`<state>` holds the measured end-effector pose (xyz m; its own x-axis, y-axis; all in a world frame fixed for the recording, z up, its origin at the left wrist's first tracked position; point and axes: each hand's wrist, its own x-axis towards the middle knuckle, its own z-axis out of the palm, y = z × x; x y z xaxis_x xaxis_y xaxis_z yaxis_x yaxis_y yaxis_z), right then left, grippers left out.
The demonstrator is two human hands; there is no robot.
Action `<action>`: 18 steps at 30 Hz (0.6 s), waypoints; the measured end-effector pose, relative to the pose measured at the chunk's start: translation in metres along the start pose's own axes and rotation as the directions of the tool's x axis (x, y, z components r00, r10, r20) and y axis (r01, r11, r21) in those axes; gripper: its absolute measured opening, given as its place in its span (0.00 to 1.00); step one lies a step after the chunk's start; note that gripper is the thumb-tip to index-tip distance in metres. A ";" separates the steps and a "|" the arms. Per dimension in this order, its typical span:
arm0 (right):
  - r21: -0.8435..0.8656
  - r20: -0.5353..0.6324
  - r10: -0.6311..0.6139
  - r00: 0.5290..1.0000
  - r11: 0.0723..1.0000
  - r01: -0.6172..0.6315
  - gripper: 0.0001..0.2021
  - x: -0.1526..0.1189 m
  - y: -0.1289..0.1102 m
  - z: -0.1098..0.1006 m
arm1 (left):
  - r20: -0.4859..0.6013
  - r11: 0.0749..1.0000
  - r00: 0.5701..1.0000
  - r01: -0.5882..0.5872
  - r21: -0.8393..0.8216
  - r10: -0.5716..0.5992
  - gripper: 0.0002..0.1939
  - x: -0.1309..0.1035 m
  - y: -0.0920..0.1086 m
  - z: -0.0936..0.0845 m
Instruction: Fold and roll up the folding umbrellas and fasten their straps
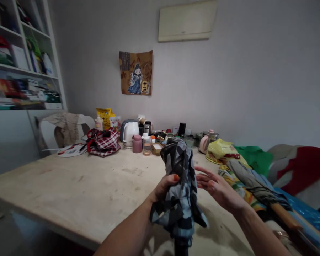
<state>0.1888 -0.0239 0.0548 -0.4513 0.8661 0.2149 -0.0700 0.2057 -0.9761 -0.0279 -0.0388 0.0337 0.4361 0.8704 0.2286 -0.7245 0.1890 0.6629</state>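
Note:
A folded umbrella (181, 192) in a grey, black and pale blue camouflage pattern stands roughly upright in front of me, its fabric loose and its dark handle pointing down. My left hand (166, 186) is wrapped round it from the left, thumb across the front; the other fingers are hidden behind the fabric. To its right, my right hand (217, 186) has its fingers extended and apart, the fingertips close beside the fabric. Whether they touch it I cannot tell.
On the pale table (96, 185) are a checked bag (105, 142), a kettle (130, 132), a pink jar (137, 144) and a bottle (147, 145) at the back. More folded umbrellas (252, 181) and a yellow bag (221, 151) lie on the right.

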 end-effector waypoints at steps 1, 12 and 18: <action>0.050 0.000 -0.016 1.000 0.999 0.016 0.44 0.002 -0.004 0.004 | 0.031 0.999 0.999 0.043 0.011 -0.043 0.11 -0.001 -0.003 0.005; 0.247 -0.314 -0.001 0.949 0.966 0.082 0.43 0.033 -0.053 0.067 | -0.032 0.929 0.984 0.174 0.326 -0.174 0.27 0.000 0.005 0.036; 0.179 -0.490 -0.062 0.870 0.969 0.169 0.38 0.035 -0.057 0.062 | 0.043 0.917 0.970 0.209 0.339 -0.237 0.30 -0.004 -0.007 0.032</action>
<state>0.1221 -0.0335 0.1163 0.0478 0.9637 0.2628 -0.3034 0.2647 -0.9154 -0.0072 -0.0587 0.0506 0.6183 0.7801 0.0955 -0.3926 0.2013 0.8974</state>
